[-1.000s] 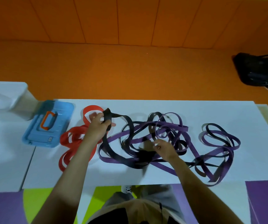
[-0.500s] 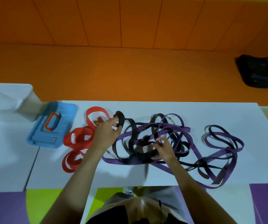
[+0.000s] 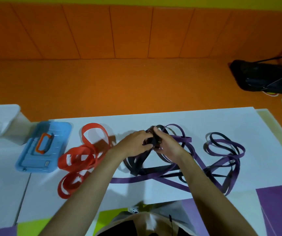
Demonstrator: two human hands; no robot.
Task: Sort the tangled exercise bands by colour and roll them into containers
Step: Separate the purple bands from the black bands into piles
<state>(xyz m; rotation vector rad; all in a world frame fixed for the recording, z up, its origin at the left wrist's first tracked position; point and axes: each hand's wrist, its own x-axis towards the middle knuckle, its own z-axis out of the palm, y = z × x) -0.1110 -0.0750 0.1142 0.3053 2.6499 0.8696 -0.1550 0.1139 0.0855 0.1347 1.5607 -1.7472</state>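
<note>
Left hand [image 3: 134,144] and right hand [image 3: 170,146] meet, fingers curled around a bunched black band [image 3: 153,141], apparently rolling it free of purple bands [image 3: 133,179] trailing beneath the right wrist.

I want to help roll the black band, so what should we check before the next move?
1. Both grips on the black band: left hand and right hand hold it, ok.
2. It is free of the purple bands: not ok, they cross below the wrists.
3. The red bands lie apart at left: ok.
4. The blue container is open: not ok, lid on.
5. Roll tight: cannot tell, fingers hide it.
</note>
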